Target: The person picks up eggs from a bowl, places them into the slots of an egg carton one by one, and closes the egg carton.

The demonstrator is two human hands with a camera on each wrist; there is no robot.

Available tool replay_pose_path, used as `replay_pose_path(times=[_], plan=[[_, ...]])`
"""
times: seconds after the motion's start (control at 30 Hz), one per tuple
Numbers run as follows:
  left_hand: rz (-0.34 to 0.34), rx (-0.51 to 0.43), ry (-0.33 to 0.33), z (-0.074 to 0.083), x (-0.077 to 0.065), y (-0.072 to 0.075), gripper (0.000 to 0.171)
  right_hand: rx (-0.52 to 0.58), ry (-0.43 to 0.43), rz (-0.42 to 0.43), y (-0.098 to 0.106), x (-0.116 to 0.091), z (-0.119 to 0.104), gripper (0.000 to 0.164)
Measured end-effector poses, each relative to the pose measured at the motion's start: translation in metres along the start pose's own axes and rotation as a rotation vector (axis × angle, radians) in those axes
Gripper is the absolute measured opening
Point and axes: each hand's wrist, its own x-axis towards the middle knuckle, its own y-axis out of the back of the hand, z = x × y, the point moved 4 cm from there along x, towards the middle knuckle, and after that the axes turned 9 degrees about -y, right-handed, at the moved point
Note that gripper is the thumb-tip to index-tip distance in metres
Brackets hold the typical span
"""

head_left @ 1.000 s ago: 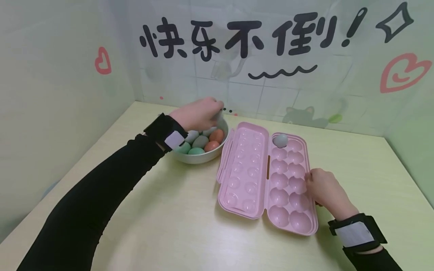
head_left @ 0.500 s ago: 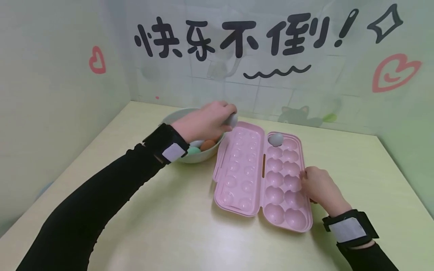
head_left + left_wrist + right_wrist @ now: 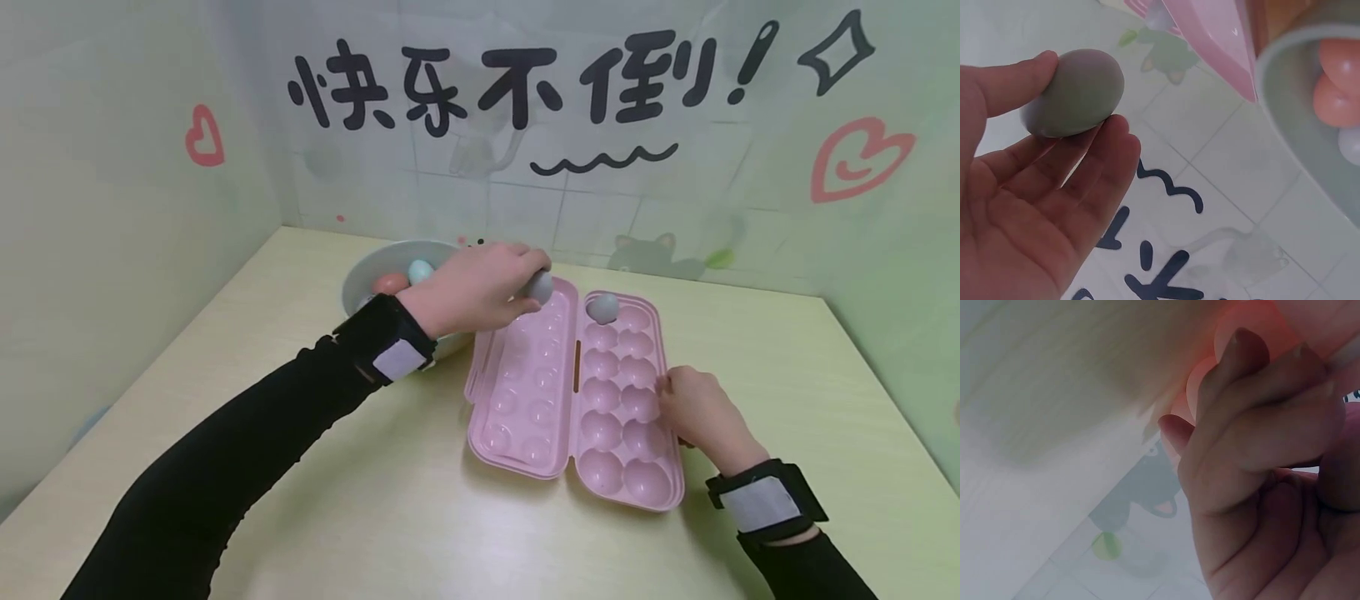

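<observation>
In the head view my left hand [image 3: 480,290] holds a grey-green egg [image 3: 539,287] over the upper part of the open pink egg box's lid [image 3: 517,421]. The left wrist view shows that egg [image 3: 1079,94] pinched between thumb and fingertips. One grey egg [image 3: 602,308] sits in the far left cup of the box's cupped half [image 3: 637,492]. My right hand [image 3: 701,412] grips the right rim of this half, and its curled fingers [image 3: 1260,425] show from below in the right wrist view.
Behind my left forearm stands a pale bowl [image 3: 360,279], partly hidden by it. Inside are several eggs, among them a brown-orange egg [image 3: 391,283] and a light blue egg [image 3: 421,271]. A printed wall sheet [image 3: 525,200] closes off the back of the table [image 3: 360,500].
My left hand has lifted the grey-green egg out of the bowl and carried it right, over the box's lid. My right hand keeps its grip on the rim. The view has shifted slightly.
</observation>
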Motion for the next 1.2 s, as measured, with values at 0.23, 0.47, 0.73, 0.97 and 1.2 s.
replay_pose_path(times=[0.23, 0.47, 0.73, 0.97, 1.2], plan=[[-0.044, -0.012, -0.047, 0.016, 0.009, -0.011, 0.035, -0.009, 0.001, 0.003, -0.001, 0.0, -0.001, 0.033], [-0.055, -0.015, -0.106, 0.026, 0.015, -0.016, 0.039, -0.009, -0.01, -0.004, -0.001, -0.002, -0.001, 0.033], [-0.064, -0.008, -0.099, 0.031, 0.026, -0.018, 0.029, -0.01, -0.014, 0.0, -0.001, -0.003, -0.001, 0.033], [-0.111, -0.029, -0.042, 0.028, 0.056, -0.016, 0.025, -0.013, -0.004, 0.004, 0.0, -0.003, -0.001, 0.032], [-0.146, -0.098, -0.043, 0.024, 0.099, -0.038, 0.012, -0.008, 0.002, -0.005, 0.0, -0.002, -0.003, 0.032]])
